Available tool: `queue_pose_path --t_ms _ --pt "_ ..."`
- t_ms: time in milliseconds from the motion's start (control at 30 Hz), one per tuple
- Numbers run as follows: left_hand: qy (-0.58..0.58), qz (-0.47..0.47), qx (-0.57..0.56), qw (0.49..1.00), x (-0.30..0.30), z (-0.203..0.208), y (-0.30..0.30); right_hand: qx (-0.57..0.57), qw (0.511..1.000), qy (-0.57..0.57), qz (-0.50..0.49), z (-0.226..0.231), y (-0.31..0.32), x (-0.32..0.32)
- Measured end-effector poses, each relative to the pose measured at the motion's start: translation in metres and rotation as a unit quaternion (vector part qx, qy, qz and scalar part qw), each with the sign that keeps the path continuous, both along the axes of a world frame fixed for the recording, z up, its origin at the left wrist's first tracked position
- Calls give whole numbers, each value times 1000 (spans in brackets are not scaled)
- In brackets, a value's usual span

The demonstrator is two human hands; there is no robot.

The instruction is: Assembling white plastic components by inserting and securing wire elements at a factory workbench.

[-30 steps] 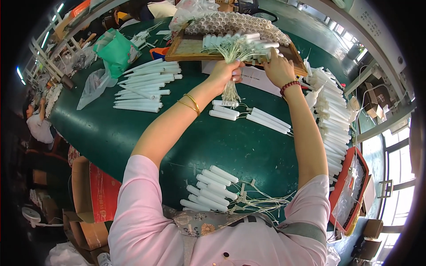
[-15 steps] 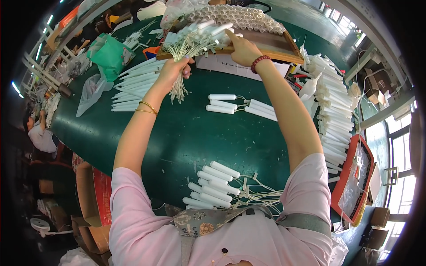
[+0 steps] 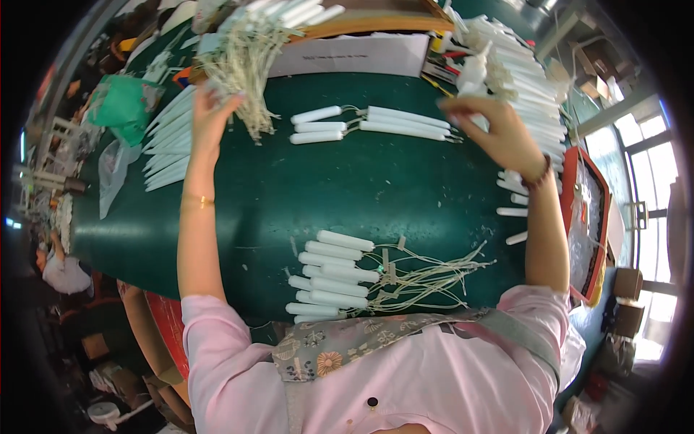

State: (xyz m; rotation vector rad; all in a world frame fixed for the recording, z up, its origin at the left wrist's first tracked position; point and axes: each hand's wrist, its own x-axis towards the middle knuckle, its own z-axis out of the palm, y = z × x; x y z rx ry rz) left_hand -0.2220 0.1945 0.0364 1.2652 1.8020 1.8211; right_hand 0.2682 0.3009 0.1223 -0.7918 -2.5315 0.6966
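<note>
Left hand (image 3: 210, 116) is up at about 11 o'clock, fingers closed on a bundle of thin pale wires (image 3: 242, 65) with white tubes on top. Right hand (image 3: 499, 134) at 2 o'clock looks pinched shut, can't tell on what. More white tubes (image 3: 329, 278) lie on the green table (image 3: 253, 210) at 6 o'clock.

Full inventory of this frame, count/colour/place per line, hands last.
green table: one, dark green, centre
wired white tubes: about nine, white with pale wires, near edge
white tubes: about six, white, far centre
long white tubes: a fanned pile, white, left
stacked white tubes: many, white, right edge
paper sheet: one, white, far edge
green bag: one, green, far left
red tray: one, red-rimmed, right
wire bundle: one, pale, in left hand
left hand: gripping bundle
right hand: raised, by stacked tubes
</note>
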Motion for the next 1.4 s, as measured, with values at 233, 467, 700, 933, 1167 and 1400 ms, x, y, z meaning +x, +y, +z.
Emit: queue_pose_path --t_ms 233,467,700,933,1167,1400 --pt "352 -196 50 914 165 26 -36 -55 963 -10 -263 -37 -92 143" --pt "273 -469 -119 831 226 16 -43 -44 942 -22 -332 -55 -126 137" --pt "361 -499 -242 750 208 22 -92 -61 997 -22 -29 -85 -176 63" --pt "311 -445 -283 791 198 5 -115 -53 998 -31 15 -107 -159 12" --pt "407 -369 -229 803 179 -8 -101 -239 970 -8 -54 -95 -92 21" --pt "446 -261 -127 847 197 6 -56 -297 951 49 -69 -109 -77 34"
